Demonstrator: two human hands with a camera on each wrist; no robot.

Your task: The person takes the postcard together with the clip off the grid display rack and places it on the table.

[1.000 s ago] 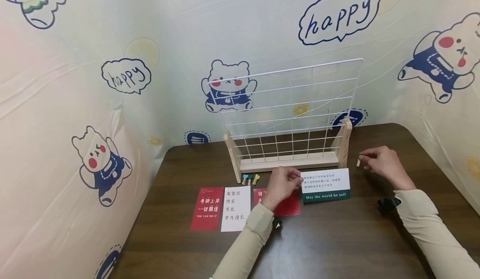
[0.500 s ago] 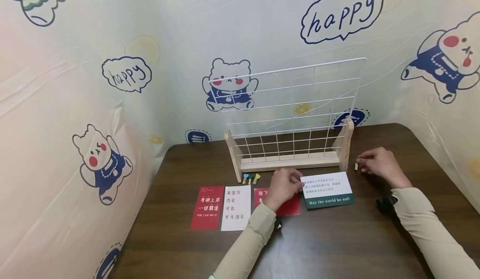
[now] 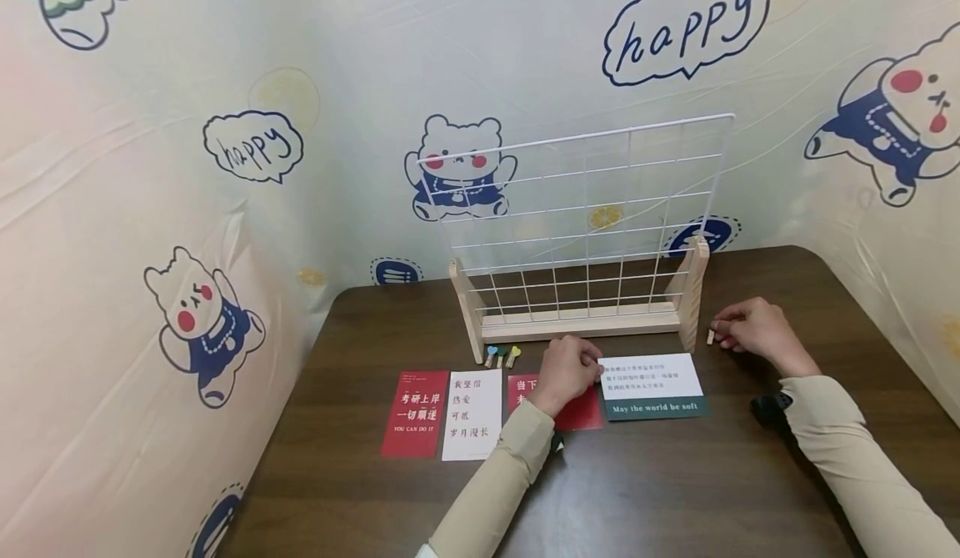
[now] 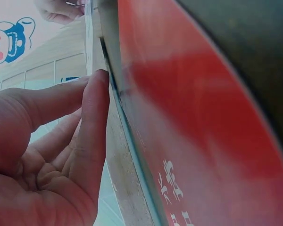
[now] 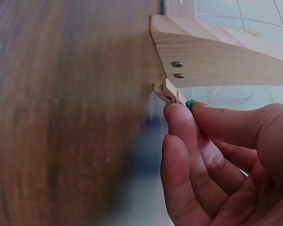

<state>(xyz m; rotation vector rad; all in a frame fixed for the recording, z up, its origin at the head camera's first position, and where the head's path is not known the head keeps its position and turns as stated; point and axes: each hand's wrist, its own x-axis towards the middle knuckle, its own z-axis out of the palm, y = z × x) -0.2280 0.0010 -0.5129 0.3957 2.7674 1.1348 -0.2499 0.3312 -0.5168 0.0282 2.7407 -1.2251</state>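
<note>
My left hand (image 3: 567,370) pinches the left edge of a white card (image 3: 652,374) with a green band reading "May the world be soft". In the left wrist view that card (image 4: 88,37) shows as a thin pale strip running from the fingertips. Between thumb and fingers, my right hand (image 3: 757,333) holds a small wooden clothespin (image 5: 167,92) with a green bit at its thumb end. The clothespin is close over the table, beside the right wooden leg (image 5: 203,52) of a white wire grid rack (image 3: 585,241).
A red card (image 3: 415,414), a white card (image 3: 472,416) and another red card (image 3: 585,412), partly under my left hand, lie in a row. Several small clothespins (image 3: 502,357) with coloured tops lie before the rack's left leg. The brown table (image 3: 645,491) meets a printed cloth behind.
The green-banded card has come down and nearer, now lying flatter towards the table. My right hand, with the clothespin, has shifted slightly left and down towards the rack's leg.
</note>
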